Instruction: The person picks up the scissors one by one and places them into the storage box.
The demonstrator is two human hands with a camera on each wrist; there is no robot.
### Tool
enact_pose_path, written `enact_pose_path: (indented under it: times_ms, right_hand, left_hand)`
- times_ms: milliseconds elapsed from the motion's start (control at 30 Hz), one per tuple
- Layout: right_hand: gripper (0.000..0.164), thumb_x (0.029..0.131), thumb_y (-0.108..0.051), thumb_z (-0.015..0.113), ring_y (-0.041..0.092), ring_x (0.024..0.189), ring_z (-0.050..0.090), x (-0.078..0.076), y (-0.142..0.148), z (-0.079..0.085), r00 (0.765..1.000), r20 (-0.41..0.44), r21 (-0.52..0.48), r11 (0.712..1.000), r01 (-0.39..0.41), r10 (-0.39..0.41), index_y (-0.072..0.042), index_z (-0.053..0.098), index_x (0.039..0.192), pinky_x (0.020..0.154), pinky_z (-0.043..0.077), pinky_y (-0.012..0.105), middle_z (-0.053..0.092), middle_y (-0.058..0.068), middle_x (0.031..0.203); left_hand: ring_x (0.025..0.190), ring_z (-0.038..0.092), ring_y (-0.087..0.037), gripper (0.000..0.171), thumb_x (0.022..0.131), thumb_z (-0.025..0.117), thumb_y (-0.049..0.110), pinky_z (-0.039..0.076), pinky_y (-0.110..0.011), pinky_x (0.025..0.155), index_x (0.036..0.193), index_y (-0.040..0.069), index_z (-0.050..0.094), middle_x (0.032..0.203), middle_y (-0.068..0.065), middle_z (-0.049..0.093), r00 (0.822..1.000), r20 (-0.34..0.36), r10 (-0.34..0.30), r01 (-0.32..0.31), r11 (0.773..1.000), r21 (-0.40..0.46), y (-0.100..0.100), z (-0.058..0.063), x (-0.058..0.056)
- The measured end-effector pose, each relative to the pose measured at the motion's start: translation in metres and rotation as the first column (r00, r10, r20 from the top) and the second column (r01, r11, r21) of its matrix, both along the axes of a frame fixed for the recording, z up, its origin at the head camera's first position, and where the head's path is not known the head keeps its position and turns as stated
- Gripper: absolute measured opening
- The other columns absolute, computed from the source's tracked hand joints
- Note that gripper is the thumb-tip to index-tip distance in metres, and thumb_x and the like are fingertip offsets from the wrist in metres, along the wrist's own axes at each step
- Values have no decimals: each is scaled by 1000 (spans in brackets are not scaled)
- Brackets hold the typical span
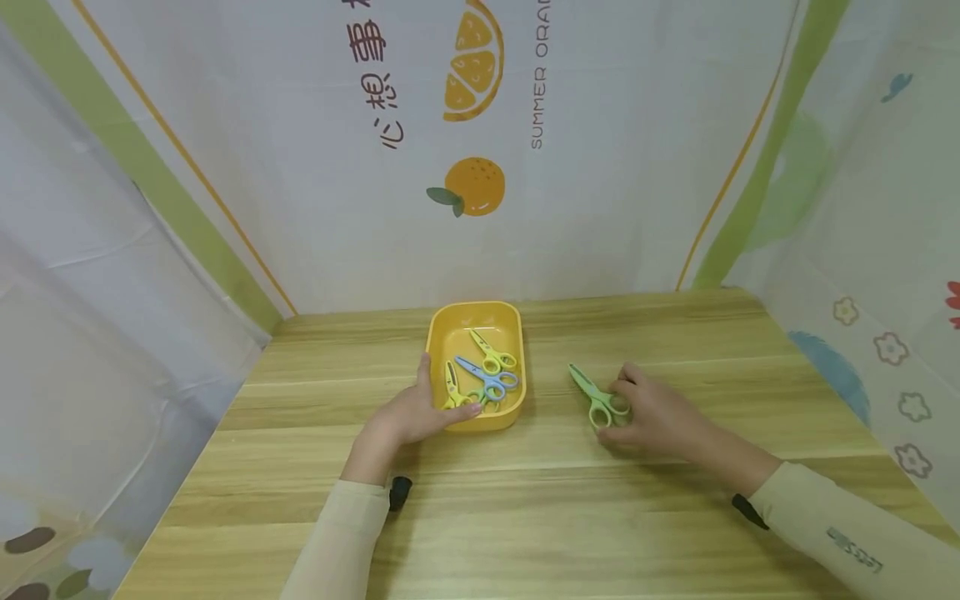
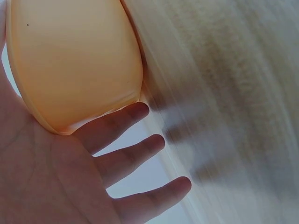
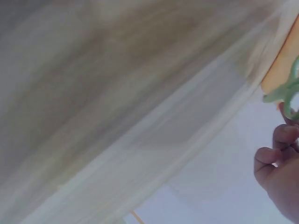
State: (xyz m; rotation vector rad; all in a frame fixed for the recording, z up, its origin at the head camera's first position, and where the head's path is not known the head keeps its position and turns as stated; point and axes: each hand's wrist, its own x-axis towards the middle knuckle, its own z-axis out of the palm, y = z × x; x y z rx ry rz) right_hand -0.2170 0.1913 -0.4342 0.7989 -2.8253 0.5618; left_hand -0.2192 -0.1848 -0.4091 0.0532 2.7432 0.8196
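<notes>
My left hand (image 1: 412, 414) holds the near left corner of a yellow plastic tray (image 1: 517, 408), its thumb over the near rim and its fingers along the outside. In the left wrist view three fingers (image 2: 131, 158) extend below the tray wall (image 2: 77, 60). Inside the tray lie blue scissors (image 1: 487, 377), yellow scissors (image 1: 492, 353), a second yellow pair (image 1: 452, 385) partly behind the thumb, and a mostly hidden green handle. To the right of the tray, my right hand (image 1: 656, 417) pinches green scissors (image 1: 592, 393) by the handles, blades pointing away and left.
The tray stands on a wood-grain table (image 1: 525, 517) near its back edge. A white curtain (image 1: 600, 167) printed with oranges hangs right behind, and more fabric (image 1: 885, 333) encloses the sides. Black straps (image 1: 400, 493) show under both wrists.
</notes>
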Motion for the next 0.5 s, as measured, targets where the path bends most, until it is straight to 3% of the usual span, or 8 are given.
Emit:
enact_pose_path:
  times_ms: [200,500]
  right_hand:
    - [58,66,-39,90,7,68,44,-3,0,7,987,-153,-118,991,-64,46,-4,70,108,55,43,18,54,2,93]
    - [53,68,-29,91,17,76,48,-3,-5,19,997,-77,-282,958,-46,25,-5,70,110,62,45,22,53,5,93]
  left_hand:
    - [127,54,-35,141,64,61,87,43,-53,104,155,17,-21,142,-26,50,1000,-8,1,-1,1000,13,0,0,0]
    - [129,53,-35,141,65,62,86,43,-53,105,155,16,-21,144,-26,49,1000,-2,-6,6,1000,16,0,0,1]
